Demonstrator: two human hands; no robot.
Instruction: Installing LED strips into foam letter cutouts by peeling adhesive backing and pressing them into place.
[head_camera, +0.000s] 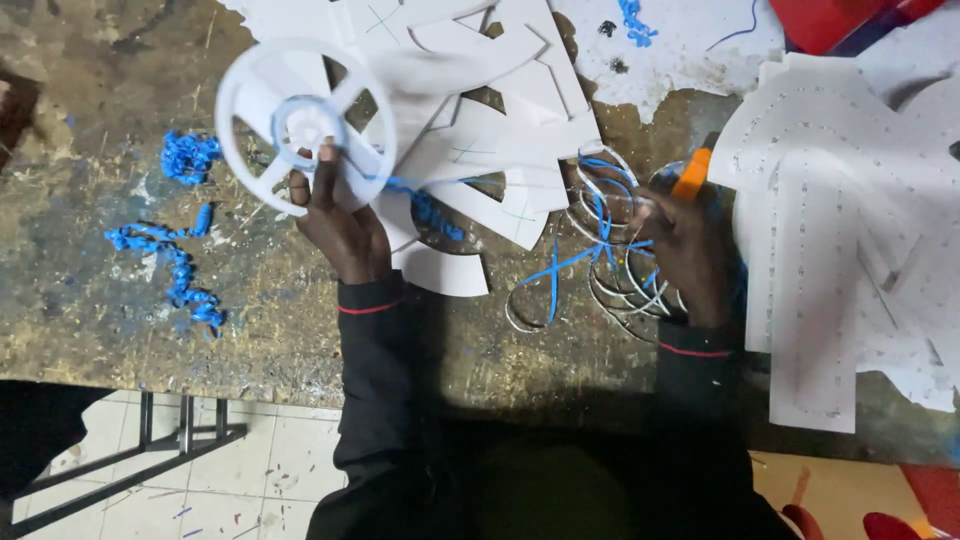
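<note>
Left hand (340, 215) grips white spoked wheel (305, 125); right hand (690, 245) holds orange-handled tool (692, 172) well apart.

Light: bright from above, falling on the surface (120, 330).
Glare: white sheets (850, 230) nearly washed out.
Shadow: deep and dark along the near edge.
Blur: spoked wheel (305, 125) slightly smeared.
</note>
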